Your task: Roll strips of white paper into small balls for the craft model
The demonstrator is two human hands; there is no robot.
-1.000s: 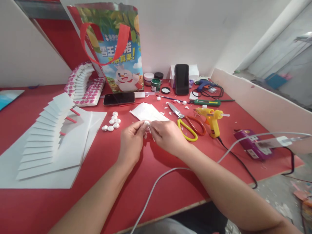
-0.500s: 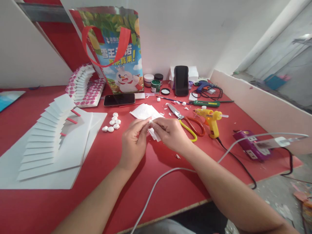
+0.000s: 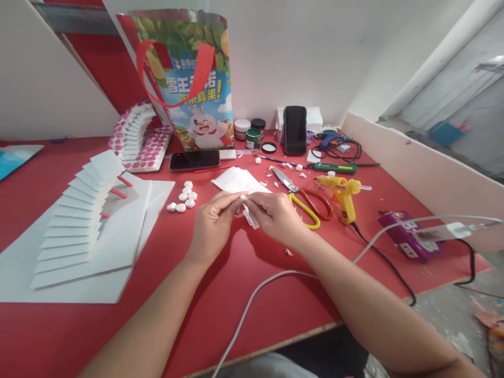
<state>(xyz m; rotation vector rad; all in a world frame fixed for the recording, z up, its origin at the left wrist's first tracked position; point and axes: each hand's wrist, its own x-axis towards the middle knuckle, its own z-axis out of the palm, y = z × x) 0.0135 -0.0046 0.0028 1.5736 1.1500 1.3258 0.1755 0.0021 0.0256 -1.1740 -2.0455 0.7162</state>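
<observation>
Between the fingertips of both hands is a small white piece point(image 3: 243, 198), mostly hidden, which looks like the rolled white rosettes nearby. My left hand point(image 3: 214, 223) pinches it from the left. From the right, my right hand point(image 3: 275, 212) pinches the same piece, thumb against forefinger. Behind and below the fingers lies crumpled white paper point(image 3: 236, 180) on the red table. Several small white rosettes point(image 3: 183, 197) sit in a cluster left of my left hand. Scissors point(image 3: 311, 202) with red and yellow handles lie open just beyond my right hand.
At the left, fanned white steps point(image 3: 74, 220) stand on white boards. A yellow glue gun point(image 3: 342, 194), a purple box point(image 3: 409, 236) and a white cable point(image 3: 271, 278) lie to the right and front. Phones point(image 3: 195, 160), paint jars point(image 3: 253, 138) and a printed bag point(image 3: 192, 84) stand behind.
The view has shifted slightly. Both hands stay together, with fingers a little rearranged around the small white piece, whose rounded end now shows more.
</observation>
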